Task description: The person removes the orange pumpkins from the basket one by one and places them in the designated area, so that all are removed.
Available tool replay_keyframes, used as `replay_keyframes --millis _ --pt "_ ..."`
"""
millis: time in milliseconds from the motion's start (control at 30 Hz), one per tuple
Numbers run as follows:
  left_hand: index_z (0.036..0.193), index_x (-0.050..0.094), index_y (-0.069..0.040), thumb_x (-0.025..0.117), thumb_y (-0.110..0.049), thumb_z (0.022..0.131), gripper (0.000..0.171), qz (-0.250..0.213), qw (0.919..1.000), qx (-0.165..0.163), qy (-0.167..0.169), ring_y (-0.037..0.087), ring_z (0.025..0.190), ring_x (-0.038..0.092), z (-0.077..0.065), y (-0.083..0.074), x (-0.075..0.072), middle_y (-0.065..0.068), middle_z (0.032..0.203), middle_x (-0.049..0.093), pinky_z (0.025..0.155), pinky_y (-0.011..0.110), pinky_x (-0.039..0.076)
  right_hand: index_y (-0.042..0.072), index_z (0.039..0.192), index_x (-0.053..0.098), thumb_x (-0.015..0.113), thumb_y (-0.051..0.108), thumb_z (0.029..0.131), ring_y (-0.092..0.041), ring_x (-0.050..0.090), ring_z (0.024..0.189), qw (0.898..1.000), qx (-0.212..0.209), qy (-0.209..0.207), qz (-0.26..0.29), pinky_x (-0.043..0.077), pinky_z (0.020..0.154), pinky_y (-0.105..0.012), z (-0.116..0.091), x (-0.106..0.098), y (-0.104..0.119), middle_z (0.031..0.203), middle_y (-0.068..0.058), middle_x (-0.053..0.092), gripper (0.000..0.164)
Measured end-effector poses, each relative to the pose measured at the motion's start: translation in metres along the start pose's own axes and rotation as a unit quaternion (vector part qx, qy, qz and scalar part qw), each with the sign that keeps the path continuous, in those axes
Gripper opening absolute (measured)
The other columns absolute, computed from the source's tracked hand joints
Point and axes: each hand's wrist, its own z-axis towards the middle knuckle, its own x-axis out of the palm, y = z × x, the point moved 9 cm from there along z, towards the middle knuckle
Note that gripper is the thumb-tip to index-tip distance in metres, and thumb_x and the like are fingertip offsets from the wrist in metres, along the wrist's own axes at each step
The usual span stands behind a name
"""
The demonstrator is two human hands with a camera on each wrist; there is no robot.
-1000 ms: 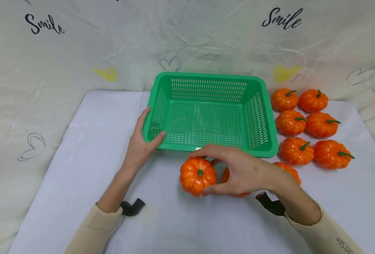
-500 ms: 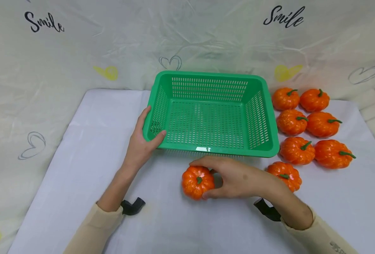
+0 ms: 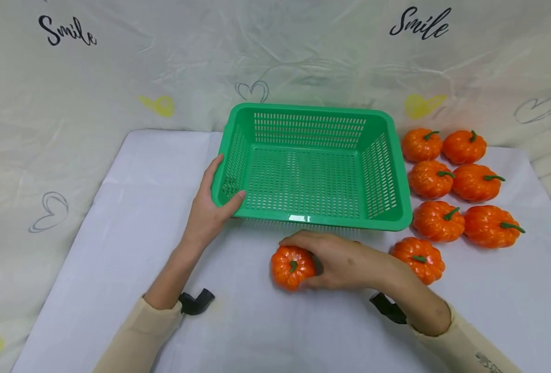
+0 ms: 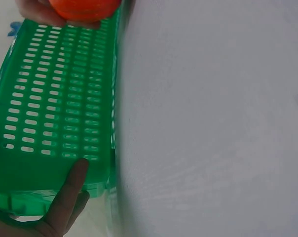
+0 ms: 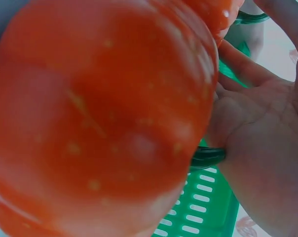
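A green plastic basket [image 3: 303,220] stands toward the back of the table. My left hand [image 3: 206,215] grips its front left corner, thumb over the rim and fingers along the outside; in the left wrist view, fingers [image 4: 70,192] lie against the basket's wall [image 4: 97,173]. In front of the basket, my right hand [image 3: 338,261] holds a small orange toy pumpkin [image 3: 291,268] between thumb and fingers, its green stem facing up. A second pumpkin [image 5: 99,118] looms close in the right wrist view and is mostly hidden under that hand in the head view.
Several orange pumpkins [image 3: 438,220] stand in two columns right of the basket, with a single one [image 3: 418,259] nearer the front, by the right forearm. White cloth [image 3: 140,171] covers the table. A printed sheet [image 3: 326,41] hangs behind it.
My right hand has drawn the pumpkin slightly down, away from the basket's front rim. The second pumpkin became covered by the hand. My left hand has kept its grip on the basket.
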Motion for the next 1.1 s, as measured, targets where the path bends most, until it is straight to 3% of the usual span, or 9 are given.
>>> replay_keyframes --millis 433,633,967,1100 --pt "0.163 0.021 -0.045 0.071 -0.036 0.095 0.085 -0.009 1.0000 0.003 0.003 0.022 0.139 0.045 0.000 0.000 0.001 -0.006 0.169 0.030 0.114 0.047 0.041 0.019 0.144 0.060 0.089 0.026 0.083 -0.016 0.063 0.125 0.999 0.035 -0.003 -0.016 0.053 0.109 -0.044 0.004 0.001 -0.003 0.140 0.004 0.066 0.068" --pt "0.164 0.021 -0.043 0.072 -0.035 0.095 0.086 -0.012 0.9999 0.007 0.003 0.022 0.142 0.043 0.001 0.000 0.001 -0.005 0.170 0.029 0.116 0.047 0.039 0.019 0.144 0.059 0.088 0.027 0.085 -0.019 0.060 0.132 0.999 0.023 -0.010 -0.026 0.051 0.112 -0.045 0.000 -0.004 0.001 0.144 0.003 0.063 0.066" --pt "0.162 0.021 -0.049 0.071 -0.039 0.094 0.085 0.000 1.0000 -0.002 0.002 0.021 0.143 0.042 0.001 0.001 0.001 -0.007 0.170 0.029 0.118 0.049 0.037 0.031 0.135 0.065 0.079 0.033 0.094 -0.011 0.063 0.127 0.997 -0.020 -0.053 0.054 0.054 0.107 -0.041 -0.022 -0.040 0.017 0.134 0.015 0.067 0.043" --pt "0.161 0.020 -0.050 0.071 -0.041 0.094 0.085 0.007 0.9999 -0.008 0.000 0.021 0.143 0.043 0.000 0.002 0.000 -0.007 0.170 0.030 0.116 0.050 0.038 0.031 0.131 0.067 0.077 0.032 0.096 -0.006 0.067 0.118 0.992 -0.027 -0.100 0.076 0.058 0.100 -0.036 -0.031 -0.063 0.017 0.128 0.016 0.070 0.037"
